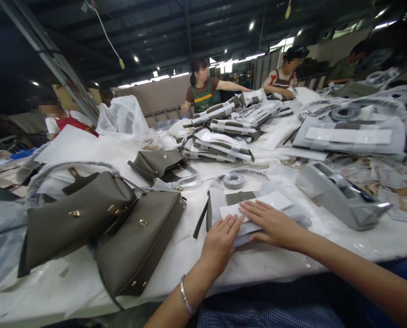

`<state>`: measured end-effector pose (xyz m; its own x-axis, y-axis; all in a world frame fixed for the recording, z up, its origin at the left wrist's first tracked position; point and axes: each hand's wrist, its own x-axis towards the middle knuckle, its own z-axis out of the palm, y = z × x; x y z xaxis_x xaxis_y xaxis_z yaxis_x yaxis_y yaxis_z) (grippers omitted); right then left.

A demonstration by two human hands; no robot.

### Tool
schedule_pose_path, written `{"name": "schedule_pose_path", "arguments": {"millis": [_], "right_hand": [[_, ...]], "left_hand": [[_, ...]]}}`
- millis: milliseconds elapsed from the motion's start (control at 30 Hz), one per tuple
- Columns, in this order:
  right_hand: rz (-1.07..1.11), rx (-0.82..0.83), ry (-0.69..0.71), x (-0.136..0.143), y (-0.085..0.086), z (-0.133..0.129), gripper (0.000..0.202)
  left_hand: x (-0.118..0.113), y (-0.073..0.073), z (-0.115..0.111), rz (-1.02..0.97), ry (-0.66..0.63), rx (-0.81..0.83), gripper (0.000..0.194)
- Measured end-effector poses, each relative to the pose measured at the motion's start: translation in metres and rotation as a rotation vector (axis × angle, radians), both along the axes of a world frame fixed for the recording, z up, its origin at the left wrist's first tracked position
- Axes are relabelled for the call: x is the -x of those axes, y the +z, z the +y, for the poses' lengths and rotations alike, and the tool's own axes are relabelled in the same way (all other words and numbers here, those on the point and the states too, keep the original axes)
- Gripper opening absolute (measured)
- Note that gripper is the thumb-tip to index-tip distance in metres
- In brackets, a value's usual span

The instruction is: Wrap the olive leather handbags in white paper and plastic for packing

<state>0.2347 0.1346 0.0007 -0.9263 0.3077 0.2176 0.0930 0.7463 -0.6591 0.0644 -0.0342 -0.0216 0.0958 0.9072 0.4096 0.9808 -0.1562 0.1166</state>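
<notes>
Both hands lie on a flat, paper-wrapped handbag (241, 197) in front of me; its olive-grey leather shows at the back and left edge. My left hand (222, 237) rests with fingers stretched out on a white paper sheet (275, 200) across the bag. Beside it, my right hand (272, 223) lies flat on the same sheet, fingers extended. Neither hand grips anything. Just behind the bag sits a wrapped, coiled strap (233, 180). What lies under my palms is hidden.
Olive handbags (142, 237) lie to the left, a smaller one (159, 164) behind them. Wrapped bags (220, 141) are piled at the back. A grey tape dispenser (343, 196) stands right. Co-workers, including a person in a green apron (203, 98), are across the table.
</notes>
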Motion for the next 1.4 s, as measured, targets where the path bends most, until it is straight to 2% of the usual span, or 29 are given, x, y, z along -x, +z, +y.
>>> {"name": "schedule_pose_path", "arguments": {"millis": [67,133,233,333,533,667,767,833,900,1000,1067,1133,1233,1400], "right_hand": [[-0.017,-0.102,-0.012,-0.003,-0.012,0.001,0.073],[-0.015,-0.144,-0.029,-0.005,-0.015,0.002,0.073],[0.020,-0.134,-0.009,-0.007,-0.012,0.003,0.077],[-0.004,-0.173,0.042,-0.012,-0.006,0.011,0.083],[-0.139,-0.382,-0.073,-0.056,0.002,0.050,0.091],[-0.215,-0.342,-0.014,-0.082,0.012,0.070,0.092],[-0.246,-0.293,0.015,-0.084,0.018,0.078,0.088],[-0.223,-0.296,0.012,-0.080,0.015,0.080,0.080],[-0.154,-0.318,-0.020,-0.079,0.003,0.078,0.069],[0.000,-0.367,-0.115,-0.082,-0.023,0.071,0.055],[0.089,-0.402,-0.155,-0.084,-0.036,0.066,0.053],[0.145,-0.429,-0.155,-0.086,-0.043,0.064,0.054],[0.169,-0.442,-0.126,-0.085,-0.038,0.063,0.055],[0.082,-0.369,-0.126,-0.090,-0.007,0.058,0.052]], "left_hand": [[0.004,0.009,-0.002,-0.034,-0.028,0.065,0.086],[0.006,0.015,-0.001,-0.016,-0.012,0.084,0.083],[0.007,0.016,0.004,0.048,0.038,0.066,0.070],[0.010,0.013,0.011,0.062,0.028,0.047,0.063],[0.016,0.011,0.013,0.073,0.008,0.077,0.063],[0.014,0.020,0.013,0.080,0.019,0.140,0.065],[0.012,0.029,0.017,0.094,0.039,0.205,0.067],[0.011,0.031,0.021,0.125,0.041,0.230,0.067],[0.012,0.027,0.024,0.169,0.032,0.206,0.064],[0.014,0.010,0.025,0.239,0.009,0.090,0.062],[0.015,-0.003,0.024,0.277,-0.011,0.011,0.062],[0.016,-0.013,0.023,0.297,-0.021,-0.042,0.060],[0.017,-0.019,0.022,0.303,-0.022,-0.078,0.056],[0.018,-0.020,0.023,0.299,-0.020,-0.104,0.054]]}}
